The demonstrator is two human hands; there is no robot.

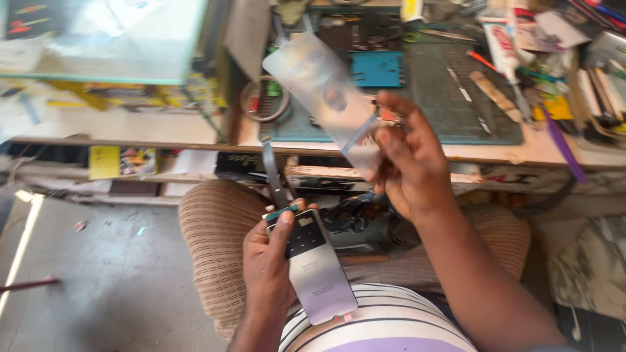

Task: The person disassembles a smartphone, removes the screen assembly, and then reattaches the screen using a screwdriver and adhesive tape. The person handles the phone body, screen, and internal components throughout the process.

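Above the lap, phone (316, 270) points its camera end toward the workbench (521, 151).

There is one view only, taken from the person's head and tilted steeply down over the lap. It sits close above the left hand (270, 261) and right hand (407, 166), which fill the near centre. Farther off it takes in the workbench (574, 153) across the top and the floor (111, 280) at near left.
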